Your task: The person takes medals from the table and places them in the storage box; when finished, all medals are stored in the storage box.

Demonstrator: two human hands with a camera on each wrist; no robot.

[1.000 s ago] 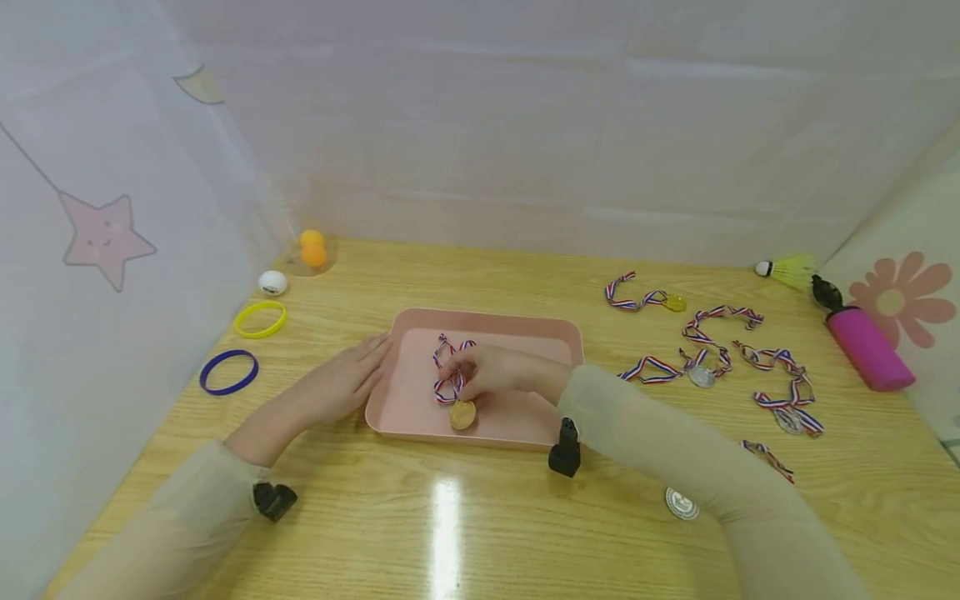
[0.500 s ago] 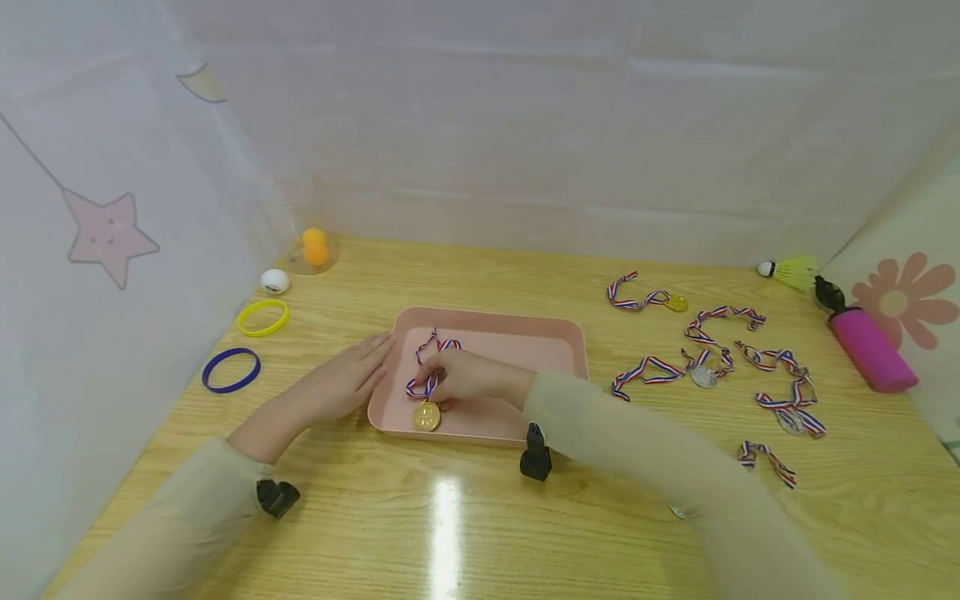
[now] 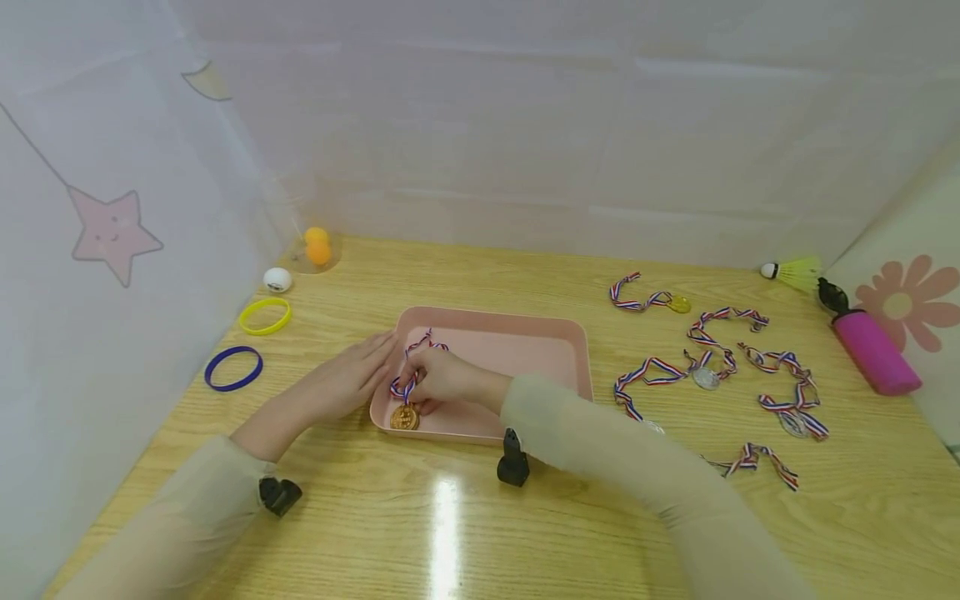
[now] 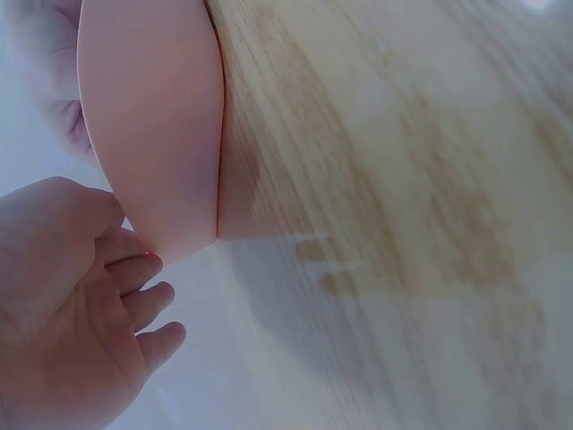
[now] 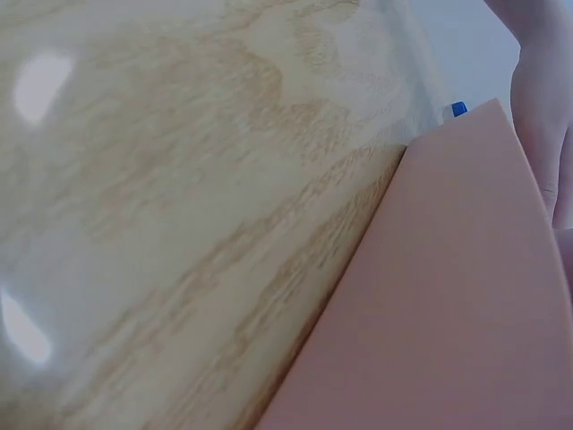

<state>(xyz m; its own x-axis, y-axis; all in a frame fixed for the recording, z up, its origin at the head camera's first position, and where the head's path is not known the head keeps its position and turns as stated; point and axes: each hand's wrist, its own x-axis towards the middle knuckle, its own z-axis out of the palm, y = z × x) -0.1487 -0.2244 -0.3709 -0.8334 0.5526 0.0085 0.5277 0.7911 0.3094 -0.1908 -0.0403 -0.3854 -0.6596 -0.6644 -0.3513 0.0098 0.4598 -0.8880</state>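
This looks like a small staged recording booth, not a lived-in room. A wooden table (image 3: 465, 533) with a glossy top is closed in on three sides by white fabric curtains (image 3: 487, 125), from nine o'clock round through twelve to three. The curtain at nine o'clock carries a pink star (image 3: 114, 233) with a little face, and the one at three o'clock a pink flower (image 3: 903, 304), which gives it a child's-playroom look. Sports and play items lie about the table: table-tennis balls (image 3: 317, 246) at eleven o'clock, rubber wristbands (image 3: 264, 317) at ten, a shuttlecock (image 3: 791, 270) and a pink pump (image 3: 870, 350) at two, and ribbon medals (image 3: 712, 358) at three.
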